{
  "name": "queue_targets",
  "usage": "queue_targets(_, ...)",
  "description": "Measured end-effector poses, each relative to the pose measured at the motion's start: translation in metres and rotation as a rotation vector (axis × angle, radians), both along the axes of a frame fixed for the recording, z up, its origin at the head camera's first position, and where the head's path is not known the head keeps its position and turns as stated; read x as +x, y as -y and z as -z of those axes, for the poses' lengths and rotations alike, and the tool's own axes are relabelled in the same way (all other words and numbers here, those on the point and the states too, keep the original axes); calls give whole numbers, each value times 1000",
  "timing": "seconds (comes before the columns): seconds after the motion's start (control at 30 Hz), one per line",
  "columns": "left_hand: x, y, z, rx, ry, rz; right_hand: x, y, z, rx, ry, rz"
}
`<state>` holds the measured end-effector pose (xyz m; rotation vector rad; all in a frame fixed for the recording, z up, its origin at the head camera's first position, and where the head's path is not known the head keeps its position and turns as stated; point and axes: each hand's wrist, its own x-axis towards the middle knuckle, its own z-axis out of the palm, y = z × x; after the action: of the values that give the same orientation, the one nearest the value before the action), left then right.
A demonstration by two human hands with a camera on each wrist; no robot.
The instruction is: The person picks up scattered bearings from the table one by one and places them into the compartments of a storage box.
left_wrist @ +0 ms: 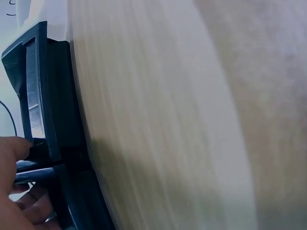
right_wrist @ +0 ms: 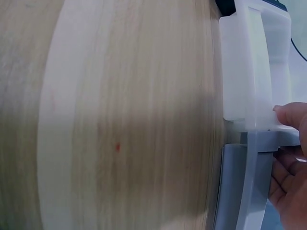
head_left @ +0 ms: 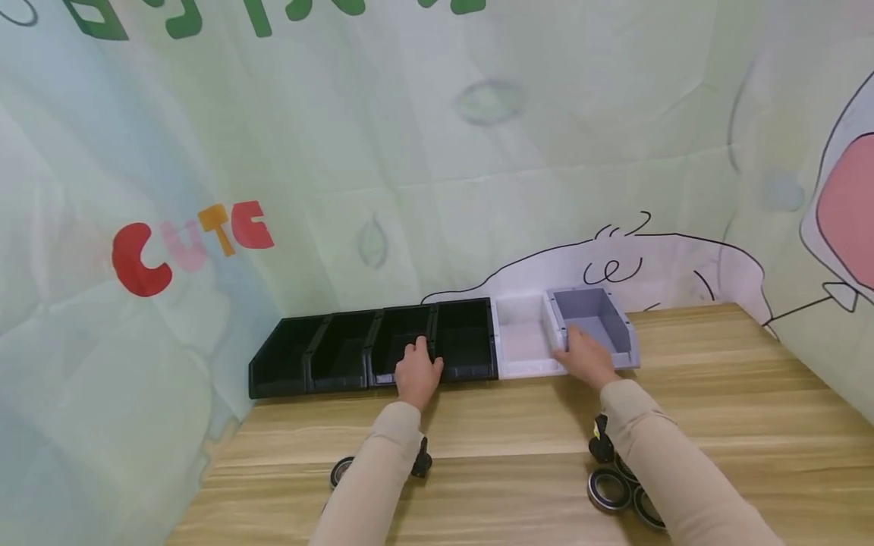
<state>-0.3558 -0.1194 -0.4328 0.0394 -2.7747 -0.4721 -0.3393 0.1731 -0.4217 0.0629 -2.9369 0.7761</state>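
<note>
A row of storage bins stands along the table's back: several black bins [head_left: 467, 371] at left, a white bin [head_left: 529, 368] beside them, then a grey bin [head_left: 623, 360] at the right end. My left hand [head_left: 418, 375] grips the adjoining side walls of two black bins; in the left wrist view, the thumb is on one side and the fingers [left_wrist: 36, 208] on the other. With my right hand [head_left: 589, 358] I pinch the walls where white and grey meet, thumb inside the white bin [right_wrist: 256, 72] and fingers inside the grey bin [right_wrist: 249, 187].
Several ring-shaped bearings [head_left: 609, 490] lie on the wooden table [head_left: 505, 470] near the right forearm. Another bearing [head_left: 341, 472] is partly hidden by the left sleeve [head_left: 372, 478]. Behind the bins hangs a printed cloth backdrop [head_left: 410, 152].
</note>
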Motion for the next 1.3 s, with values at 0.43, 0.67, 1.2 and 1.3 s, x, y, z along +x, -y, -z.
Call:
queue_targets(0.43,17,-9,-5,-36,-26,25,14,-16,1,-87,28,-51)
queue_targets(0.67,28,-18,-5,-8,-31,41,26,-24,4,-85,11,-49)
queue_targets(1.2,40,-31,-6,-6,-9,-9,39,-35,-1,-80,-11,-67)
queue_targets(1.3,43,-33,-4,-12,-9,-19,41,-37,0,-85,-5,-71)
